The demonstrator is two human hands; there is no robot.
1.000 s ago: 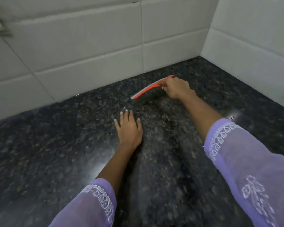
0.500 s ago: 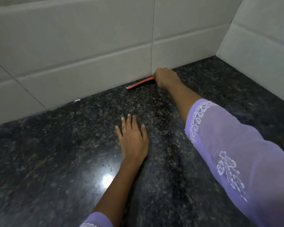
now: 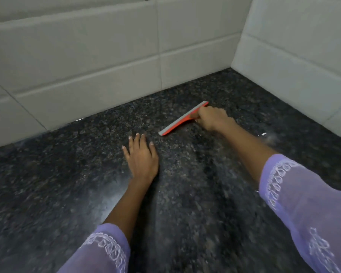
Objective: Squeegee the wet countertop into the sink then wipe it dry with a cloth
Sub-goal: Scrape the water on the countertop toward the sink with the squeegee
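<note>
**One squeegee, two hands on dark counter**

One red squeegee (image 3: 183,119) w/ grey blade, edge down on the speckled countertop (image 3: 205,213), lying diagonal, near back wall but apart from it. Right hand (image 3: 212,120) fisted round its handle. Left hand (image 3: 141,157) flat on counter, fingers spread, holding nothing, just left of blade's near end. Two lilac sleeves (image 3: 307,209) w/ white embroidery. White tiled walls (image 3: 87,56) at back & right, meeting in a corner.
</note>
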